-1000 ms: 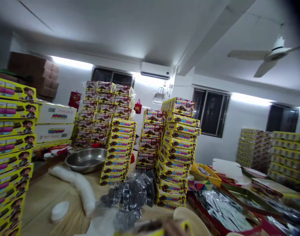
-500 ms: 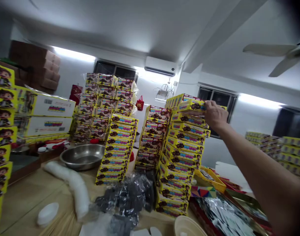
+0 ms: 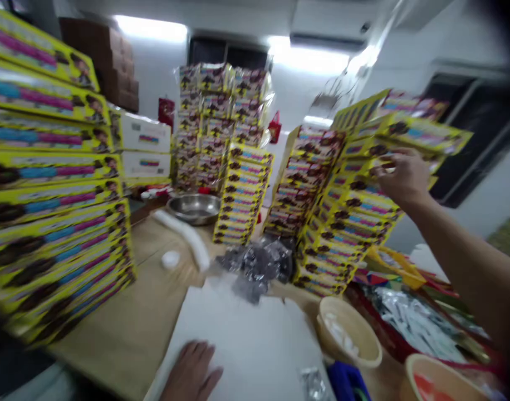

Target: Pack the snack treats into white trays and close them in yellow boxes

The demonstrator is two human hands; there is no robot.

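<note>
yellow box (image 3: 422,133) gripped, right hand (image 3: 403,178); left hand (image 3: 190,373) open on white sheet (image 3: 238,334)

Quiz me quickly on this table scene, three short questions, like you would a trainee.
1. Which hand rests on the white sheet?
2. True or false: the right hand touches the stack of yellow boxes.
3. Fill in the blank: the round tub beside the sheet holds ___ pieces.

Key: 1. The left hand. 2. True. 3. White.
</note>
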